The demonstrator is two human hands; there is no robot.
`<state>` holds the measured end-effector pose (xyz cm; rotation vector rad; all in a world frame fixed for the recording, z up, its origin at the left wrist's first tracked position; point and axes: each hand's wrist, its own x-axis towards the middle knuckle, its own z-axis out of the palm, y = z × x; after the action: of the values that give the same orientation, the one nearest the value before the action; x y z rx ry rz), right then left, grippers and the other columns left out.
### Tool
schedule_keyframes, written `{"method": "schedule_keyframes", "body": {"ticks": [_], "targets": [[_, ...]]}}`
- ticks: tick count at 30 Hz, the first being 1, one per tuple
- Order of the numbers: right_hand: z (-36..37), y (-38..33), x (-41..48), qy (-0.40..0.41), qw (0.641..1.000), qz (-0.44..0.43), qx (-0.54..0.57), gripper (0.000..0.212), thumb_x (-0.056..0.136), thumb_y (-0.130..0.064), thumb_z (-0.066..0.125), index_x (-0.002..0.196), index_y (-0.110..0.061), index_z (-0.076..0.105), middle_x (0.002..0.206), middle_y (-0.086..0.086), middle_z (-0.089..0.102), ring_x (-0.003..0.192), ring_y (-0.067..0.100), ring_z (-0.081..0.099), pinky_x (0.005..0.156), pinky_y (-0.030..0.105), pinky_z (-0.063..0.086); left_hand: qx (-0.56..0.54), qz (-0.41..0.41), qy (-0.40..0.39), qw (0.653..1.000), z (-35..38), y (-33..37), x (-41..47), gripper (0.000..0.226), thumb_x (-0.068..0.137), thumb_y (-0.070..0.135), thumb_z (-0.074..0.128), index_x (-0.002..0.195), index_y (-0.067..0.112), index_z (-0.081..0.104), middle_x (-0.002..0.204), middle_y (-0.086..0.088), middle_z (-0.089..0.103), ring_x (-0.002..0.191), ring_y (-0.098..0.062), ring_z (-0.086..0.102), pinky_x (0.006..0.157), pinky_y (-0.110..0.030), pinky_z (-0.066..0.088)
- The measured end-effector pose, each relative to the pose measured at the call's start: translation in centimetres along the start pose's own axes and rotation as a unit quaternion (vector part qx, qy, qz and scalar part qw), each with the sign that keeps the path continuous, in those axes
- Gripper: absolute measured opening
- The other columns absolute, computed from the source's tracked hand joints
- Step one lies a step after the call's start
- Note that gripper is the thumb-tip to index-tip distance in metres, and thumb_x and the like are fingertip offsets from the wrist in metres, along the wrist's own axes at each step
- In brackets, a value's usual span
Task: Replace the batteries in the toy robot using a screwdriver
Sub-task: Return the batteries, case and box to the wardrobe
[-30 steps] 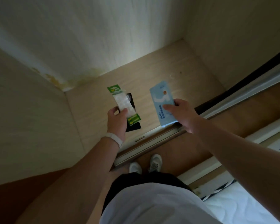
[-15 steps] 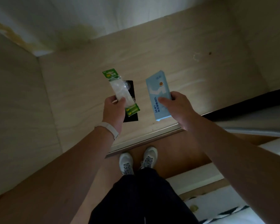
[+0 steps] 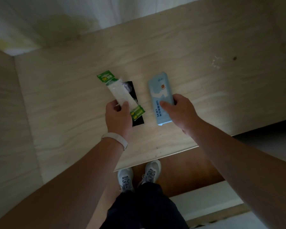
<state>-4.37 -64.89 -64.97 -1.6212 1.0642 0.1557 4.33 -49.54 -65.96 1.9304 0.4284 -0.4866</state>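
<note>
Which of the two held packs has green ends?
The long clear plastic pack with green card ends, gripped by the left hand; the right hand holds a light-blue flat box.

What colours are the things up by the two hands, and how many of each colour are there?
Green and white: 1, the battery pack gripped in the left hand.
Black: 1, the flat black thing behind that pack.
Light blue: 1, the box gripped in the right hand.
Total: 3.
</note>
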Motion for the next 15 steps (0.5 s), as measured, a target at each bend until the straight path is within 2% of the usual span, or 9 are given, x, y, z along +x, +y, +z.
{"method": "schedule_keyframes", "body": {"ticks": [4, 6, 8, 10, 12, 15], "targets": [[-0.2, 0.6, 0.5, -0.002, 0.993, -0.055, -0.105, 0.024, 0.091, -0.032, 0.063, 0.11, -0.018, 0.058, 0.093, -0.005, 0.062, 0.08, 0.01, 0.061, 0.056, 0.02, 0.044, 0.004, -0.006, 0.008, 1.0, 1.1, -0.2, -0.5, 0.016, 0.097, 0.019, 0.061, 0.106, 0.008, 0.067, 0.089, 0.004, 0.067, 0.08, -0.009, 0.065, 0.065, -0.019, 0.048], [-0.3, 0.9, 0.8, 0.001, 0.989, -0.073, -0.127, 0.03, 0.092, -0.033, 0.063, 0.115, -0.017, 0.053, 0.098, -0.005, 0.061, 0.081, 0.012, 0.061, 0.057, 0.02, 0.05, 0.018, -0.007, 0.008, 1.0, 1.5, -0.3, -0.5, 0.012, 0.096, 0.02, 0.062, 0.099, 0.01, 0.069, 0.083, 0.005, 0.066, 0.074, -0.006, 0.063, 0.063, -0.017, 0.047], [-0.5, 1.2, 1.3, 0.018, 0.986, -0.082, -0.144, 0.033, 0.091, -0.034, 0.064, 0.116, -0.016, 0.051, 0.103, -0.003, 0.062, 0.084, 0.014, 0.063, 0.061, 0.024, 0.055, 0.04, 0.003, 0.014, 0.999, 1.6, -0.3, -0.7, 0.014, 0.095, 0.021, 0.064, 0.082, 0.018, 0.067, 0.074, 0.009, 0.063, 0.066, -0.001, 0.059, 0.06, -0.016, 0.046], [-0.7, 1.8, 1.7, 0.045, 0.977, -0.095, -0.186, 0.034, 0.09, -0.039, 0.064, 0.112, -0.016, 0.052, 0.102, -0.003, 0.063, 0.084, 0.014, 0.063, 0.061, 0.026, 0.055, 0.049, 0.006, 0.015, 0.999, 1.4, -0.4, -0.6, 0.02, 0.095, 0.024, 0.066, 0.075, 0.025, 0.062, 0.073, 0.012, 0.062, 0.069, -0.003, 0.06, 0.066, -0.021, 0.048], [-0.7, 2.2, 1.9, 0.068, 0.965, -0.109, -0.227, 0.035, 0.088, -0.045, 0.063, 0.108, -0.017, 0.055, 0.101, -0.002, 0.063, 0.084, 0.017, 0.064, 0.064, 0.034, 0.057, 0.059, -0.004, 0.013, 0.998, 0.8, -0.6, -0.2, 0.018, 0.092, 0.029, 0.068, 0.076, 0.023, 0.063, 0.073, 0.011, 0.062, 0.073, -0.011, 0.062, 0.071, -0.028, 0.05], [-0.5, 2.4, 1.8, 0.092, 0.956, -0.118, -0.251, 0.037, 0.088, -0.047, 0.062, 0.107, -0.016, 0.057, 0.101, 0.002, 0.059, 0.086, 0.021, 0.062, 0.069, 0.043, 0.058, 0.049, -0.026, -0.008, 0.998, 0.1, -1.1, 0.6, 0.025, 0.079, 0.042, 0.072, 0.07, 0.019, 0.066, 0.069, 0.0, 0.065, 0.073, -0.027, 0.066, 0.075, -0.046, 0.057]]}}
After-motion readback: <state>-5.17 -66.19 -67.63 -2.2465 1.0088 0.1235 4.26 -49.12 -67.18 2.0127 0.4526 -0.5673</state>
